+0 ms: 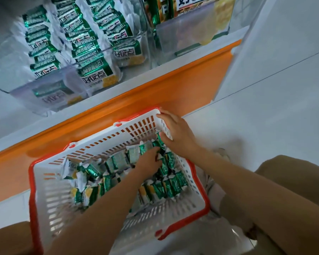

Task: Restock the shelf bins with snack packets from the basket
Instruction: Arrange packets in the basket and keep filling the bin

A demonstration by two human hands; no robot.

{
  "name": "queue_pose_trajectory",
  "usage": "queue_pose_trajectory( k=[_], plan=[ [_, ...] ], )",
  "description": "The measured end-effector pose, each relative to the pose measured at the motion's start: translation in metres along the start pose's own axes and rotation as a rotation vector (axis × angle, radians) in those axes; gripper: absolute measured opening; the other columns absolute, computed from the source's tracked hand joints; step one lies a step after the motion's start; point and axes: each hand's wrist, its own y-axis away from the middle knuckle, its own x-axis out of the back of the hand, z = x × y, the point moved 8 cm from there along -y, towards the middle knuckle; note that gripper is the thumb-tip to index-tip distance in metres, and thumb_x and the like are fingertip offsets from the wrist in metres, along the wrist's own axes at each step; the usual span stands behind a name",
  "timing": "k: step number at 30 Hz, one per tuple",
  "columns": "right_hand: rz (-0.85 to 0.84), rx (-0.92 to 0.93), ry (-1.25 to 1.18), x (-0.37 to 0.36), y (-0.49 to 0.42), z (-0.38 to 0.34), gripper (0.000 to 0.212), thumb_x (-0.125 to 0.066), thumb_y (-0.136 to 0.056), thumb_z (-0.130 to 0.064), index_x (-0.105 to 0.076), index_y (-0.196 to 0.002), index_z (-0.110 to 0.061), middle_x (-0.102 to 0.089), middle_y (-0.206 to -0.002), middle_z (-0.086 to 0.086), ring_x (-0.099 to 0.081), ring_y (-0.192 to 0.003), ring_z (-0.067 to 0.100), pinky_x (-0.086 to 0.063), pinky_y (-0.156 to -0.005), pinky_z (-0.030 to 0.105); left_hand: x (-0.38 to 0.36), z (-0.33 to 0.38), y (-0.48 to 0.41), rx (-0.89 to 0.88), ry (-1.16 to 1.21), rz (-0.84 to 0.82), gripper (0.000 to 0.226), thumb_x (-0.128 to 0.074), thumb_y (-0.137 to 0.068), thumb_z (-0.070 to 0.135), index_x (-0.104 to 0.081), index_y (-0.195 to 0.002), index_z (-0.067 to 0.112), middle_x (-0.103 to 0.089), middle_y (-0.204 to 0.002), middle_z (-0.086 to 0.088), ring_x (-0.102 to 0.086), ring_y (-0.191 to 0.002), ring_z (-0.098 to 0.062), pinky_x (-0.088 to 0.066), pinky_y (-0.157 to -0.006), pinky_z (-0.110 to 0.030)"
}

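A white slotted basket point(52, 190) with a red rim sits on the floor between my knees, holding several green-and-white snack packets point(170, 186). My left hand point(149, 161) reaches down into the basket and its fingers curl among the packets at the far right corner. My right hand point(175, 133) rests with spread fingers on the basket's far right wall, its fingertips touching an upright packet point(158, 137). Above, clear shelf bins point(50, 94) hold rows of the same packets point(92, 50).
An orange shelf front point(155, 92) runs diagonally just behind the basket. A second clear bin point(191, 32) with yellow-and-green packs stands at the upper right. White floor tiles point(265, 116) spread to the right. My knees point(293, 173) flank the basket.
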Motion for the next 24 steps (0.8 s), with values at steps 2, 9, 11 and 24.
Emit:
queue_pose_trajectory(
  k=[2,9,11,24],
  plan=[
    [-0.004,-0.004,0.007,0.000,0.000,0.000,0.052,-0.055,-0.093,-0.020,-0.043,-0.144,-0.014,-0.031,-0.157,0.001,-0.034,-0.138,0.019,-0.027,-0.111,0.033,0.001,-0.002,0.000,-0.002,-0.043,0.035,0.037,-0.058,-0.098,0.021,-0.052,-0.133,0.011,-0.059,-0.121,-0.012,-0.056,-0.100,-0.026,-0.043,-0.085,-0.033],
    [-0.019,0.005,0.050,0.004,0.002,-0.005,0.053,-0.056,-0.092,-0.025,-0.043,-0.142,-0.015,-0.030,-0.157,-0.001,-0.031,-0.139,0.017,-0.025,-0.113,0.036,0.031,-0.017,0.026,-0.048,0.047,0.159,0.006,-0.067,-0.090,0.008,-0.066,-0.095,0.011,-0.066,-0.097,-0.005,-0.061,-0.092,-0.021,-0.045,-0.079,-0.027],
    [-0.024,0.042,0.067,0.007,0.003,-0.007,0.051,-0.051,-0.092,-0.028,-0.044,-0.141,-0.014,-0.034,-0.155,0.002,-0.027,-0.143,0.018,-0.021,-0.116,0.037,0.050,-0.021,0.037,-0.083,0.153,0.236,0.013,-0.069,-0.088,0.006,-0.063,-0.086,0.018,-0.066,-0.090,0.001,-0.065,-0.082,-0.017,-0.051,-0.075,-0.030],
    [-0.333,-0.072,-0.447,0.001,0.007,-0.064,0.051,-0.063,-0.093,-0.037,-0.042,-0.140,-0.038,-0.040,-0.147,-0.002,-0.041,-0.131,0.010,-0.045,-0.084,0.020,0.137,-0.010,0.129,-0.297,0.818,0.529,0.014,-0.058,-0.090,-0.011,-0.055,-0.088,0.003,-0.064,-0.075,-0.001,-0.068,-0.068,-0.009,-0.052,-0.064,-0.019]
  ],
)
